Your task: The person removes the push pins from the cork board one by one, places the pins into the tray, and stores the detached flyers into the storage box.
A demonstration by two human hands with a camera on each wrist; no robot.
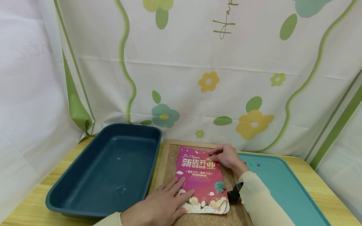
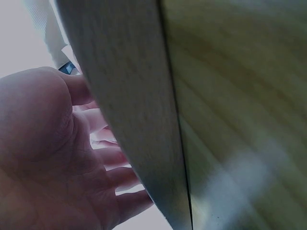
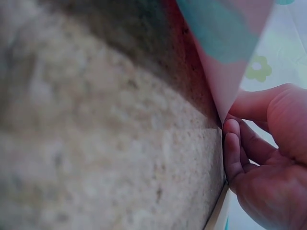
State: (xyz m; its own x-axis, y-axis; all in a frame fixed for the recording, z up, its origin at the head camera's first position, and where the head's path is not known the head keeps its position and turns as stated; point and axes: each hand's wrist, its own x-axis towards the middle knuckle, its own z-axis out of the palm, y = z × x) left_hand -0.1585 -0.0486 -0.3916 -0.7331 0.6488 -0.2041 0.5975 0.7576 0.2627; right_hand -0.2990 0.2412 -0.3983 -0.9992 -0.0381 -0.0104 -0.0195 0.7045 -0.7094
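A pink-and-purple poster (image 1: 202,182) with gold lettering lies on a wood-framed corkboard (image 1: 207,224). My left hand (image 1: 163,203) rests with fingers spread over the poster's lower left edge and the cork. In the left wrist view, the board's wooden frame (image 2: 120,96) covers part of that hand. At the poster's upper right corner, my right hand (image 1: 228,158) has thumb and fingers curled together around what looks like a small dark blue push pin (image 1: 210,157), mostly hidden by the fingertips. The right wrist view shows the poster's side edge (image 3: 223,91) lifted off the cork.
Left of the board stands a deep dark blue tub (image 1: 107,170). A flat teal tray (image 1: 289,193) lies to the right, with several small coloured pieces, including a purple one (image 1: 258,165), near its far end. A floral cloth (image 1: 182,76) hangs behind the wooden table (image 1: 334,185).
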